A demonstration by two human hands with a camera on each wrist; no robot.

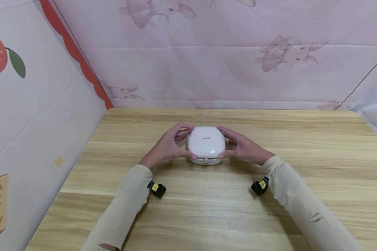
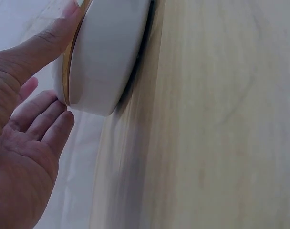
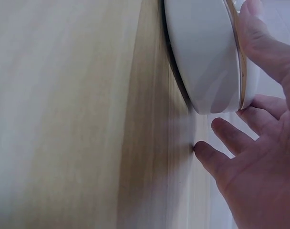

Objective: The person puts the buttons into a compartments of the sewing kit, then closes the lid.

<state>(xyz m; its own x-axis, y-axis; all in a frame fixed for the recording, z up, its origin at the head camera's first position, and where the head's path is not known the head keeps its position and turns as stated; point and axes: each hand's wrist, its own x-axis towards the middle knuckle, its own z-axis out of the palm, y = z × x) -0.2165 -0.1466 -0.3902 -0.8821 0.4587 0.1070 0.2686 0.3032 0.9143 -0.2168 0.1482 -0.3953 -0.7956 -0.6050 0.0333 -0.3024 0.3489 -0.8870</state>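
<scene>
A glossy white case (image 1: 206,143) with rounded corners sits on the wooden table, small lettering on its lid and a gold-coloured catch at its front. Around its left side my left hand (image 1: 170,144) holds it, thumb at the front corner and fingers at the back corner. My right hand (image 1: 246,148) grips the opposite side the same way. In the left wrist view, the thumb (image 2: 45,45) lies near the gold seam between lid and base. The right wrist view shows some fingers (image 3: 231,136) spread below the case's side, apart from it. What the case contains is hidden.
The wood-grain table (image 1: 207,209) extends around the case on all sides. A pink curtain (image 1: 207,76) with rabbit prints hangs behind its far edge, and a white fruit-print sheet (image 1: 44,122) stands along the left. Black wrist cameras (image 1: 157,189) hang beside both sleeves.
</scene>
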